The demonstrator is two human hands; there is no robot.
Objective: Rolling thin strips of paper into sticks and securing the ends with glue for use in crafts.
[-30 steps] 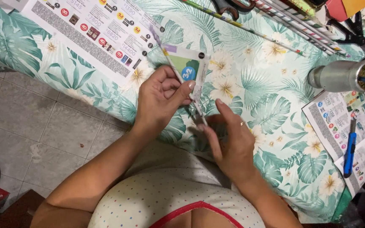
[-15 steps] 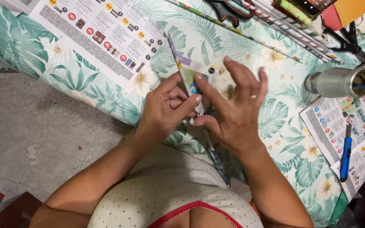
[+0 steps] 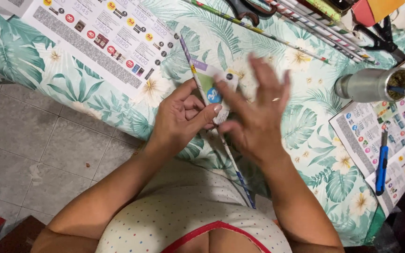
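Both hands rolling a strip of printed catalogue paper into a thin tube at the table edge.

My left hand pinches the long thin rolled paper tube w/ thumb + fingers clamped on it, just beside the still-flat corner of the paper. My right hand lies flat over the paper, fingers spread & loose, not gripping; a bit blurred. Tube runs diagonally from upper left down toward my lap, over the green leaf-print tablecloth on the table. Flat catalogue sheet lies upper left; grey metal cylinder cup + blue utility knife well apart on the right; finished paper sticks along the top.
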